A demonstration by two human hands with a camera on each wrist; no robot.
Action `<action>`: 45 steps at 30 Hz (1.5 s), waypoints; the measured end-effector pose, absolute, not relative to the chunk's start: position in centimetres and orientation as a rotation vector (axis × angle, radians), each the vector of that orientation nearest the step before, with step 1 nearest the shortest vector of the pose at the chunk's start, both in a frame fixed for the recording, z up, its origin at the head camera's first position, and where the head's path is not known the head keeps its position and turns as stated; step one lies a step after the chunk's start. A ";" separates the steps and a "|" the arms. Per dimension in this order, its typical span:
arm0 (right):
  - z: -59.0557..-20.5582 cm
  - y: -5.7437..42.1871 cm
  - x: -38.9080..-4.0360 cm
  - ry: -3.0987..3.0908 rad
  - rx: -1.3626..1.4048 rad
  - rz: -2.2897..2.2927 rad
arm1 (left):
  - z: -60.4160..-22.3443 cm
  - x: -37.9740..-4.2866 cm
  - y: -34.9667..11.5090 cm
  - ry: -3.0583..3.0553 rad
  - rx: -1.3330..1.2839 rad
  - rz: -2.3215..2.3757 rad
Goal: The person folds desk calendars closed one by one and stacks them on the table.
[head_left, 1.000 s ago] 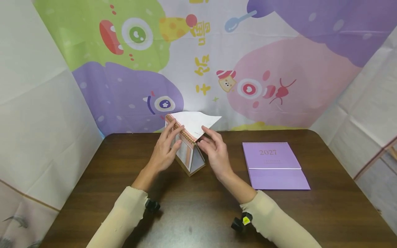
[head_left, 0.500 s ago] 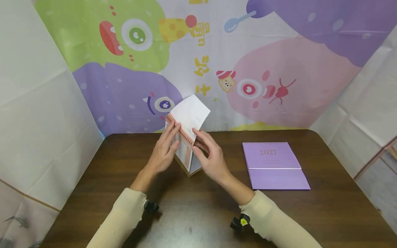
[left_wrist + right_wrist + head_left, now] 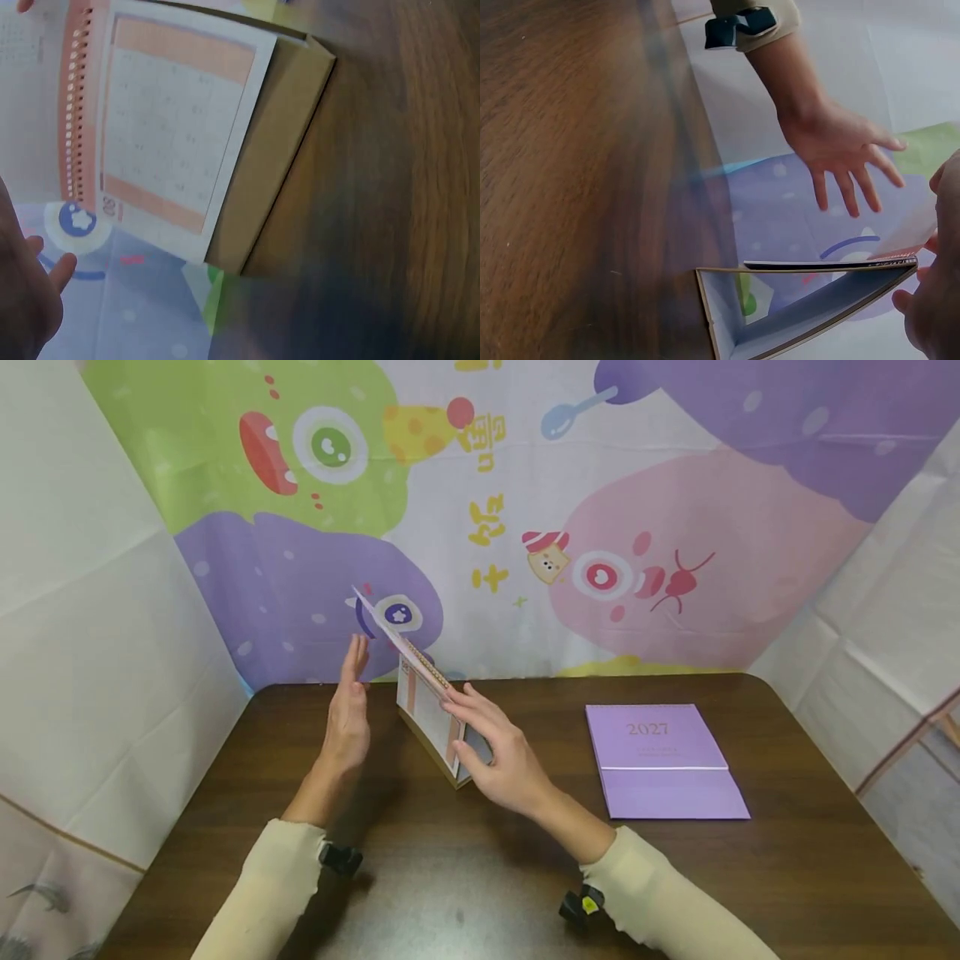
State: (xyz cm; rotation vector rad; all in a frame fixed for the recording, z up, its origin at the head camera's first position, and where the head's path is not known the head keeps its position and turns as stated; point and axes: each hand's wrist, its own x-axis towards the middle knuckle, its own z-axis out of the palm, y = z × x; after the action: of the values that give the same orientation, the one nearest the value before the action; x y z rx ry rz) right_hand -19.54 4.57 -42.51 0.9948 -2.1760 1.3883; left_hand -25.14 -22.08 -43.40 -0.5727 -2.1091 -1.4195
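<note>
1. Head view has the ring-bound desk calendar [image 3: 433, 722] propped up like a tent on the dark table [image 3: 465, 885], a bit left of center and toward the far side.
2. So, progress: one leaf [image 3: 26, 112] is lifted, standing up off the rings [image 3: 73, 120] and seen nearly edge-on from above. I'd call that a page turn about halfway done.
3. What's left, as far as I can judge: that leaf isn't lying flat yet. It's clear of the month page [image 3: 169, 120] on the calendar's near-left face, which you can see in full from the left wrist.
4. Right hand [image 3: 506, 756] is up at the near end of the rings, fingers stretched out against the leaf, thumb held apart. Can't tell if the leaf's nipped between two fingers.
5. Left hand [image 3: 348, 718] is spread, holding nothing, just left of the calendar and not touching it.
6. Purple 2027 calendar [image 3: 675, 795] lies flat over on the right, well apart from both hands, so nothing's going on with that one right now.
</note>
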 end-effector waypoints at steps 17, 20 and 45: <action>-43.6 4.7 -19.6 -2.207 1.090 1.193 | -43.7 -24.7 -24.3 -1.725 -0.316 -1.512; -43.7 4.8 -19.6 -2.212 1.101 1.172 | -43.6 -24.6 -24.5 -1.763 -0.218 -1.454; -44.6 5.2 -19.6 -2.262 1.107 1.085 | -48.3 -26.5 -26.3 -2.591 0.233 -1.300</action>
State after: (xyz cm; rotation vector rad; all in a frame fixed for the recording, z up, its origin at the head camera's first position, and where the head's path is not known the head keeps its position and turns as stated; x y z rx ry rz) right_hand -19.60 5.22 -44.56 1.1070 -2.2616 1.0848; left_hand -26.46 -26.26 -48.27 0.2331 -2.5911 -1.3001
